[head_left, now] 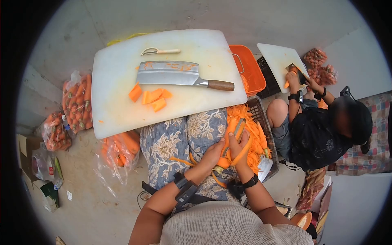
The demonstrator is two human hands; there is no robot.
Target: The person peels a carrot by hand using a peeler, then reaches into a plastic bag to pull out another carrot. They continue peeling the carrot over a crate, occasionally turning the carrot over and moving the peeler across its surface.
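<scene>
My left hand is wrapped round the lower part of a carrot. My right hand holds a peeler against the upper part of that carrot, and a long peel strip hangs by its fingers. Both hands are above my lap, beside a heap of orange peels in a dark crate. On the white cutting board lie a cleaver with a wooden handle, a second peeler and several carrot chunks.
Bags of carrots stand at the left, and another bag lies below the board. An orange bin is behind the crate. At the right, a co-worker cuts a carrot on another board.
</scene>
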